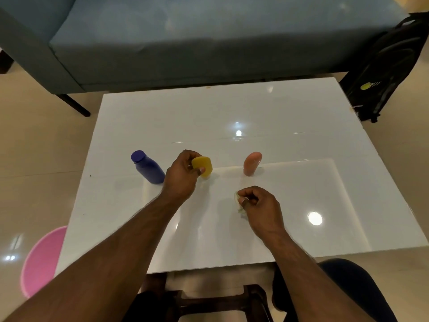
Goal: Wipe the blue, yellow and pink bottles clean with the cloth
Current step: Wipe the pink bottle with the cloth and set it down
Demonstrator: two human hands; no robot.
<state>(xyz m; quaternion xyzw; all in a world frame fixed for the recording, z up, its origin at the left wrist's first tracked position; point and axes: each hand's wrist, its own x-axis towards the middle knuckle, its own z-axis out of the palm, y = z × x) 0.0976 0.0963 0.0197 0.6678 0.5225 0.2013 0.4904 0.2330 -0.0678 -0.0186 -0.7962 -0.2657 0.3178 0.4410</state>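
My left hand (183, 175) is wrapped around the rounded yellow plastic bottle (203, 165), thumb and fingers curled on its smooth top, near the middle of the glossy white tabletop (232, 108). My right hand (257, 203) sits well apart from it, nearer my edge of the tabletop, fingers curled tight on a crumpled pale cloth (239, 204) that is bunched up and mostly hidden in my grip, its loose end down at the surface. The dark blue plastic bottle with the round screw cap (148, 167) stands just beside my left wrist, toward the left edge. The pink bottle with the smooth domed top (251, 163) stands toward the right, apart from both hands. The three bottles make a rough row across the tabletop. The slick surface mirrors ceiling lights. A blue-grey fabric sofa (185, 43) lies beyond the far edge, a black backpack (390, 66) by the far right corner.
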